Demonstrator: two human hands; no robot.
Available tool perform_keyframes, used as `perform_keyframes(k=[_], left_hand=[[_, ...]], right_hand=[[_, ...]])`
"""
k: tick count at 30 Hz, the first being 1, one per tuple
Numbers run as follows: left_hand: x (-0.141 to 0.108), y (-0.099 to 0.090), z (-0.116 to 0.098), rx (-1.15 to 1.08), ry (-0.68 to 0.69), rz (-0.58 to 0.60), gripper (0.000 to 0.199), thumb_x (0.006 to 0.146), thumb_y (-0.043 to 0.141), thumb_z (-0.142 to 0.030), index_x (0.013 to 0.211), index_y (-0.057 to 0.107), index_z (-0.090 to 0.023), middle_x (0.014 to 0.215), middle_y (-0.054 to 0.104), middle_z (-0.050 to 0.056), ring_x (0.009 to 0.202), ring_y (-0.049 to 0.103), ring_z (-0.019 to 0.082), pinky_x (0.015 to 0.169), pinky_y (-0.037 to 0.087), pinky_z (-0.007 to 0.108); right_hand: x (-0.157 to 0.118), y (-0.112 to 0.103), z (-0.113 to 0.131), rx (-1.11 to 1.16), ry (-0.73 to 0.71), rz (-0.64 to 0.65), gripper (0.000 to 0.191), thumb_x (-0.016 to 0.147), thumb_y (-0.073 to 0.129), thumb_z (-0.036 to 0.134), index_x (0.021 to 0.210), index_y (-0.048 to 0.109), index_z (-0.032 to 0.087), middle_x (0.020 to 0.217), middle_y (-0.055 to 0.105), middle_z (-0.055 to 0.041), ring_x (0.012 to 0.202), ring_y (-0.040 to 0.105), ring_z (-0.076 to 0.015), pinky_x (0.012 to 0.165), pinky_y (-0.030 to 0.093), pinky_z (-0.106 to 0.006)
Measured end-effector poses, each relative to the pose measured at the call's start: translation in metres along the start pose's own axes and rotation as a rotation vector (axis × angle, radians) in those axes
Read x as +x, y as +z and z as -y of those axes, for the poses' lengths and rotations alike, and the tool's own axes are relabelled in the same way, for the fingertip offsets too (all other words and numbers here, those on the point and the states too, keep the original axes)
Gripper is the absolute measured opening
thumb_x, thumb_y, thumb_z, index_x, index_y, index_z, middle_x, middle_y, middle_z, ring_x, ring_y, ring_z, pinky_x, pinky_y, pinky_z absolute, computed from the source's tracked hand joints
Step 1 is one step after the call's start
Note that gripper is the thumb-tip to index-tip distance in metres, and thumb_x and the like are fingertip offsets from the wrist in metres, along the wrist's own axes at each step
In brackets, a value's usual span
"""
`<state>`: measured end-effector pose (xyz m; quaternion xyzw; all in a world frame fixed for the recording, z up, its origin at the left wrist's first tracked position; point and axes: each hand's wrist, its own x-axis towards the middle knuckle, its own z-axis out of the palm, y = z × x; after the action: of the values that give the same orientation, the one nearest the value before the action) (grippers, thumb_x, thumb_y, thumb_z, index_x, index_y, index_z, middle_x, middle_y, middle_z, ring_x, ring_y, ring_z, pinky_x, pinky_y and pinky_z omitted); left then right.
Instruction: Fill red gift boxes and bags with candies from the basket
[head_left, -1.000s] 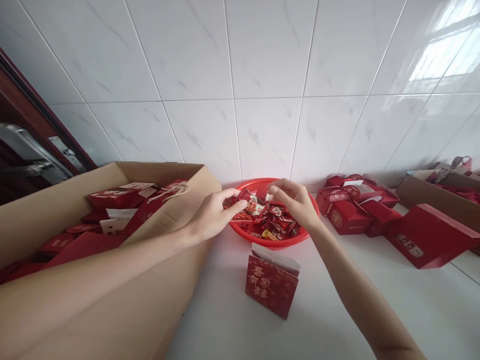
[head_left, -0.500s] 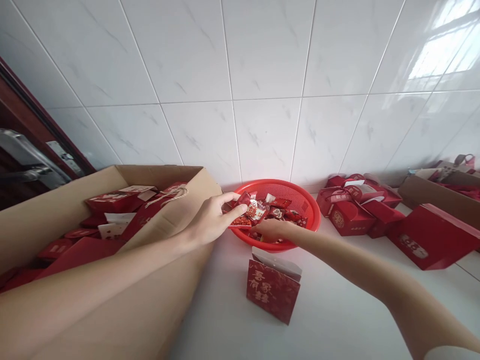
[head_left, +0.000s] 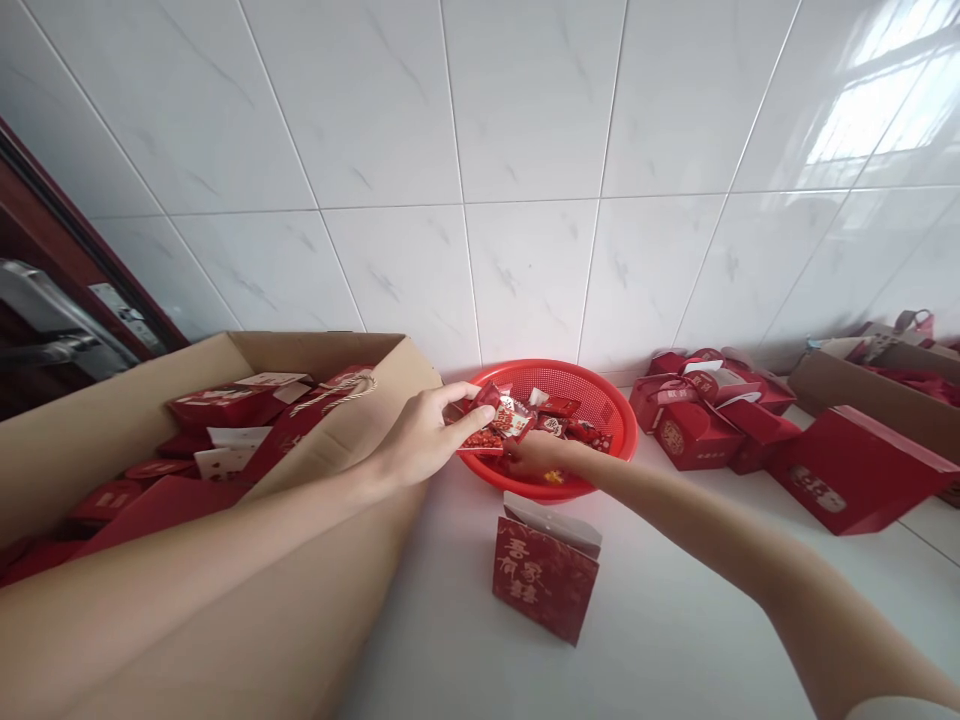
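2 forearms (head_left: 285, 527) converge: left hand (head_left: 421, 432) clasps wrapped candies (head_left: 488, 396), right hand (head_left: 541, 453) dips into red basket (head_left: 627, 422), fingers' grip hidden.

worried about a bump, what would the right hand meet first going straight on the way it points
The right hand would probably meet the red packets by the left hand first, though depth is unclear.

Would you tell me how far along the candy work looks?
The red boxes beyond the right arm look closed, perhaps done. In hand: the left hand holds wrapped candies over the red basket; the right hand reaches in. Left: loose candies there, and the patterned box, flap up.
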<state>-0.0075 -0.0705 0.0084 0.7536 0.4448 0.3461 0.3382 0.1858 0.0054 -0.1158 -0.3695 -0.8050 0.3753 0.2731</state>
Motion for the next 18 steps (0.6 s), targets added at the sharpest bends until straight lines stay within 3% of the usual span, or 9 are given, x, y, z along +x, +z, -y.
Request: perform_keyframes(k=[6, 18], left_hand=[[0.000, -0.002, -0.004, 0.003, 0.021, -0.030, 0.042, 0.084, 0.064, -0.054, 0.105, 0.072, -0.019, 0.104, 0.076, 0.005, 0.091, 0.068, 0.023, 0.081, 0.053, 0.032], [0.000, -0.002, -0.001, -0.044, 0.027, -0.004, 0.037, 0.085, 0.065, -0.052, 0.102, 0.072, -0.020, 0.100, 0.076, 0.003, 0.088, 0.069, 0.022, 0.080, 0.053, 0.031]], right_hand=[[0.004, -0.026, 0.003, 0.115, 0.109, 0.011, 0.003, 0.070, 0.067, 0.017, 0.071, 0.065, 0.018, 0.067, 0.065, 0.0002, 0.062, 0.058, -0.0154, 0.056, 0.046, -0.026], [0.002, -0.036, 0.005, 0.333, 0.166, -0.073, 0.020, 0.060, 0.078, 0.027, 0.069, 0.067, 0.014, 0.065, 0.063, -0.0002, 0.063, 0.057, -0.0150, 0.060, 0.045, -0.029]])
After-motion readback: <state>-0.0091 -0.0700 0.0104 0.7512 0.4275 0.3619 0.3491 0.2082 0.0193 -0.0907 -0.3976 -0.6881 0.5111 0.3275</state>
